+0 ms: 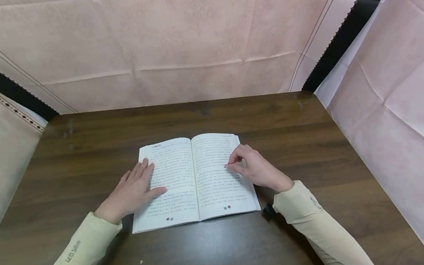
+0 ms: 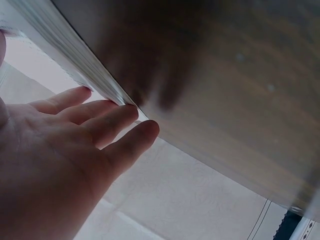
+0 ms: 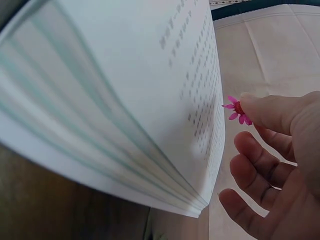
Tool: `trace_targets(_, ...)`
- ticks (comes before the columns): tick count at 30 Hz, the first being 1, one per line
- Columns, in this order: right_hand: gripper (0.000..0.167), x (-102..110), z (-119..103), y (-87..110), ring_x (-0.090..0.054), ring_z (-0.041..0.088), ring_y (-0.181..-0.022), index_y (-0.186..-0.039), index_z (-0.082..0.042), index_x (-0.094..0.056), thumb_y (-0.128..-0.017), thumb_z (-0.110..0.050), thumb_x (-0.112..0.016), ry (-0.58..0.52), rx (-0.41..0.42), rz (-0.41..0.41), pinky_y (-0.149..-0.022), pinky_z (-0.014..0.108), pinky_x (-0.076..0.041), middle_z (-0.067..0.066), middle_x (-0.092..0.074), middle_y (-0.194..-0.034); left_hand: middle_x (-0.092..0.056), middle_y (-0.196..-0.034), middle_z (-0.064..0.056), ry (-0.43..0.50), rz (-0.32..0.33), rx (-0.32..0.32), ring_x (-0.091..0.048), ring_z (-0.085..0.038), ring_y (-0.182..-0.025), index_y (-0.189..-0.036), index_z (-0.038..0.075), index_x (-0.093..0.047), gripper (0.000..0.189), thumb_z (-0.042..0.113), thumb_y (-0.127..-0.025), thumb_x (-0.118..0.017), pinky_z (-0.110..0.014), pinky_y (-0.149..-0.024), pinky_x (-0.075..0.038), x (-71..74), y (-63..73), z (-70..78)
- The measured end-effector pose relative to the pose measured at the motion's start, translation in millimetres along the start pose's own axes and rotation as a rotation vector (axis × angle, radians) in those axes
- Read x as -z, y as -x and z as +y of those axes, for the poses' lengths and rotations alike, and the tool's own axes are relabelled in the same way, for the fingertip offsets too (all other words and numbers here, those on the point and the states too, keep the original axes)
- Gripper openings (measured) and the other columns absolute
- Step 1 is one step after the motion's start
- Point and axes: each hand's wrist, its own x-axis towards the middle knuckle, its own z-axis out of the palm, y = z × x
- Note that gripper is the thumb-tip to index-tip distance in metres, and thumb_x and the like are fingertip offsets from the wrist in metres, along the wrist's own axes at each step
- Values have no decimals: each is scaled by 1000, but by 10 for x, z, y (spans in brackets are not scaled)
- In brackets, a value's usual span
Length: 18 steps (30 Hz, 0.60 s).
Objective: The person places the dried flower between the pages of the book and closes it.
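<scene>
An open book (image 1: 177, 173) with printed lines lies on the brown table, its spine fold running down the middle. My left hand (image 1: 133, 190) rests with spread, straight fingers on the outer edge of the left page; the left wrist view shows its fingertips at the edge of the page stack (image 2: 95, 65). Over the right page, my right hand (image 1: 254, 166) pinches a small pink flower (image 3: 239, 111) between thumb and forefinger. In the right wrist view its petals face the page, and the other fingers are loosely bent below.
The dark wooden table (image 1: 85, 160) extends around the book. A tiny pale scrap (image 1: 141, 262) lies near the front. Pink cloth (image 1: 189, 46) hangs behind the table and along its sides. A small black object (image 1: 269, 211) shows by the right cuff.
</scene>
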Motion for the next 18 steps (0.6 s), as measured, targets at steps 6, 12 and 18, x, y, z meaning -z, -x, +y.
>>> trace_targets(6, 16, -15, -28, -8, -51, 15, -91, -90, -21, -60, -87, -19, -75, -8, 5, -12, -81, 33, -46, -7, -56, -93, -9, -159, -26, -9, 6, -3, -11, -46, -144, -151, -6, -23, 99, 61, -87, -60, -69, -109, -10, 7, 1, 3)
trace_targets(12, 15, -23, -58, -10, -50, 15, -90, -90, -21, -60, -87, -21, -75, 7, -18, -18, -81, 32, -46, -6, -55, -93, -9, -158, -26, -11, 9, -6, -11, -47, -143, -151, -6, -23, 99, 61, -87, -60, -69, -108, -10, 5, -3, 2)
trace_targets(18, 15, -37, -68, -4, -51, 14, -90, -90, -21, -60, -87, -20, -75, -11, -15, -39, -81, 31, -47, -6, -56, -94, -10, -158, -27, 3, 8, -6, -11, -47, -143, -151, -6, -23, 99, 61, -87, -60, -69, -109, -10, -9, 1, -4)
